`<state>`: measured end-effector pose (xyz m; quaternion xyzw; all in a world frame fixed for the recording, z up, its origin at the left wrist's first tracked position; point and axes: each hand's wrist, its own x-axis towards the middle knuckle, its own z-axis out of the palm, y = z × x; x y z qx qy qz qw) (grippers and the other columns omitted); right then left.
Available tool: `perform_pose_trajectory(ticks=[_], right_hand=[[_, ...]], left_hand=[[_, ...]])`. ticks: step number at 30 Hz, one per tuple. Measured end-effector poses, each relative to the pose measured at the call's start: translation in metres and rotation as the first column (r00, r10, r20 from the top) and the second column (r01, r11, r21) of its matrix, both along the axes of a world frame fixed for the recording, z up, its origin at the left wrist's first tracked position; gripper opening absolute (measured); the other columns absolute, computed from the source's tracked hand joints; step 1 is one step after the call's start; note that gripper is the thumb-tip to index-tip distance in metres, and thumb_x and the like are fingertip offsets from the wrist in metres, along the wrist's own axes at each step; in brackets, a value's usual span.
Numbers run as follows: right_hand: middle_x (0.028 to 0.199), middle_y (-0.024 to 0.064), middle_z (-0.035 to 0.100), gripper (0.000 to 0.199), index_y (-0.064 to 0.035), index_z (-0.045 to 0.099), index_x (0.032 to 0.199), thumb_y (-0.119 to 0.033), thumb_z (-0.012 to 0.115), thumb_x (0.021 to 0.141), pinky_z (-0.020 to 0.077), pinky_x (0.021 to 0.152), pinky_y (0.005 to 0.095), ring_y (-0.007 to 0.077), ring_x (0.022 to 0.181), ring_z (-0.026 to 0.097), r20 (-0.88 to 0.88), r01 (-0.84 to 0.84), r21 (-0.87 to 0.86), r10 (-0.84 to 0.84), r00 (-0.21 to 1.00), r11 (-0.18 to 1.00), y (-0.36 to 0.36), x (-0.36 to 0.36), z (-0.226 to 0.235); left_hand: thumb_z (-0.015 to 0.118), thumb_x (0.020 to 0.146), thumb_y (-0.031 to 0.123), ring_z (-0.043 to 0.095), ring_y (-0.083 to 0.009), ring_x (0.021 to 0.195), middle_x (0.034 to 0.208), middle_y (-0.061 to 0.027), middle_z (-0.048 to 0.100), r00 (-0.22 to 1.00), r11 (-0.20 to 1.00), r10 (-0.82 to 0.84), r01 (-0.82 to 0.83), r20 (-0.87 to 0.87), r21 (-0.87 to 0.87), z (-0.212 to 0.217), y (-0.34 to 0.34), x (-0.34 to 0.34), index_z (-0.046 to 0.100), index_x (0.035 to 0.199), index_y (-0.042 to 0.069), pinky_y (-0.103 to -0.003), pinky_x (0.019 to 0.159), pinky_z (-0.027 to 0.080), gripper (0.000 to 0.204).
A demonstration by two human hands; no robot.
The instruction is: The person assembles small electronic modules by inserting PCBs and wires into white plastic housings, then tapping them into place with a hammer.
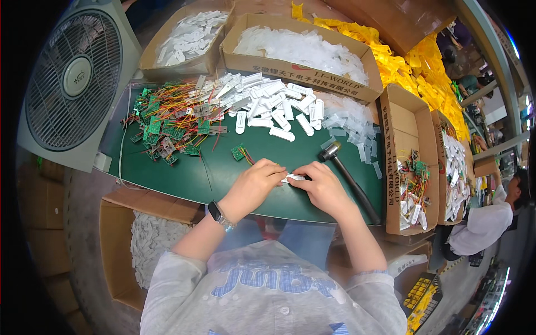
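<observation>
While both hands are pinched together on one small white shell point(294, 178) at the near middle of the green mat point(223, 173), the step in hand is judged to be assembly: a case being closed or fitted by finger pressure. The left hand point(254, 184) is clamped on the shell's left end, the right hand point(322, 187) on its right end; the shell is mostly covered, so whether a board already sits inside cannot be told. A single board point(239, 152) with red and yellow leads is seen on the mat just beyond the left hand, apart from it. The board pile point(167, 125) is spread over the mat's far left, the loose shell pile point(268, 103) over its far middle, clear sleeves point(352, 125) at its far right. A mallet point(346, 176) is laid on the mat just right of the right hand, head away from the person, untouched. Cartons of white parts point(301, 47) are lined up beyond the mat; a carton of finished-looking units point(410, 187) is set off its right edge, a fan point(72, 78) off its left. For the next move, even squeeze along the seam is likely called for, with leads kept out of the joint; if the halves are not seated by hand, the mallet is within reach of the right hand.
</observation>
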<state>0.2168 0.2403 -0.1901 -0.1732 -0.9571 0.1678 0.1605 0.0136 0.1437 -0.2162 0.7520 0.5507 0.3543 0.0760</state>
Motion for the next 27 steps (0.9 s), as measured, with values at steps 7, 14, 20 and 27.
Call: perform_pose_trajectory(ticks=[7,14,20,27], right_hand=[[0.095,0.0078,0.07,0.015,-0.0084,0.074,0.088,-0.022,0.073,0.081,0.0522,0.082,0.0405,0.0284,0.093,0.065,0.003,0.066,-0.058,-0.066,0.998,0.996,0.045,-0.014,0.032],[0.094,0.011,0.067,0.014,-0.0073,0.072,0.089,-0.01,0.076,0.076,0.0531,0.077,0.0425,0.0317,0.087,0.067,0.044,0.547,0.101,-0.553,0.832,0.831,0.141,0.009,0.024],[0.092,0.0137,0.067,0.019,-0.0057,0.07,0.089,-0.012,0.079,0.073,0.0529,0.076,0.0419,0.0321,0.085,0.067,0.087,0.527,0.23,-0.556,0.826,0.819,0.151,0.009,0.002],[0.086,0.0154,0.069,0.018,-0.0026,0.066,0.087,-0.009,0.078,0.075,0.0527,0.07,0.0404,0.0304,0.078,0.067,0.069,0.592,-0.168,-0.59,0.805,0.788,0.141,0.019,0.004]], left_hand=[[0.073,0.077,0.005,0.063,-0.0256,0.106,0.109,-0.0081,0.07,0.999,0.999,-0.012,0.014,0.048,-0.032,-0.003,0.0,-0.001,0.069,0.104,0.002,-0.035,0.087,0.055,0.027],[0.073,0.077,0.005,0.063,-0.0254,0.106,0.11,-0.0078,0.07,0.997,1.0,0.007,-0.005,0.078,-0.027,-0.007,-0.001,0.001,0.07,0.105,0.003,-0.034,0.089,0.054,0.027],[0.073,0.078,0.004,0.063,-0.0261,0.106,0.11,-0.0081,0.07,0.994,1.0,0.003,-0.001,0.11,-0.018,-0.009,-0.001,0.003,0.07,0.104,0.003,-0.035,0.09,0.054,0.027],[0.073,0.077,0.002,0.062,-0.0268,0.106,0.11,-0.009,0.069,0.99,1.0,-0.017,0.018,0.142,-0.009,-0.01,0.0,0.001,0.069,0.105,0.002,-0.036,0.089,0.054,0.028]])
